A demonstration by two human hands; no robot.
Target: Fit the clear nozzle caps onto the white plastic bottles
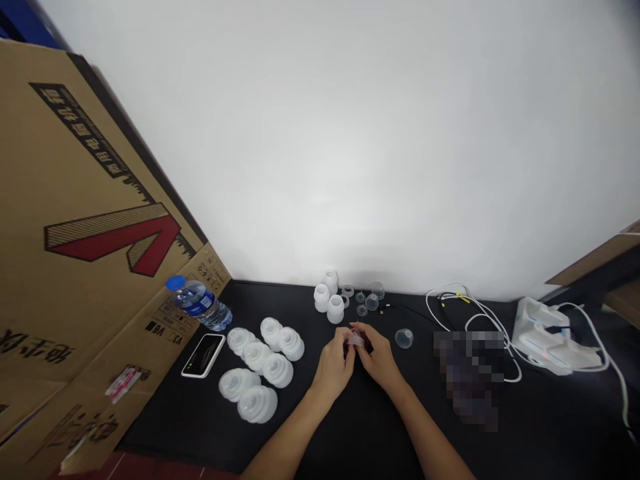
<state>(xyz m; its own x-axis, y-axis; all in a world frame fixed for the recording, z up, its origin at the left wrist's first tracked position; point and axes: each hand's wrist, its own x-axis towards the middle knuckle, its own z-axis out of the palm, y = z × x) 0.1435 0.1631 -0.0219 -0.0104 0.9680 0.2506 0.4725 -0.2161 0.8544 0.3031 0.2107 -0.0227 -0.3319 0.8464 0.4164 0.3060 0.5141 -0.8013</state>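
Observation:
My left hand (333, 367) and my right hand (377, 357) meet over the black tabletop (345, 427), pinching a small translucent plastic piece (356, 340) between their fingers. Left of my hands lie several stacked white silicone funnel-shaped cups (257, 373). Beyond my fingertips stand several white plastic bottle-like parts (330, 300), with small clear domed caps (371, 302) and thin rings (347, 291) beside them. A clear round cup (404, 338) sits just right of my right hand.
A large printed cardboard box (90, 227) leans at the left, with a blue-capped water bottle (199, 303) and a phone (203, 355) near it. White cables (450, 303) and a white device (550, 340) lie right, beside a pixelated patch (467, 377). A white wall rises behind.

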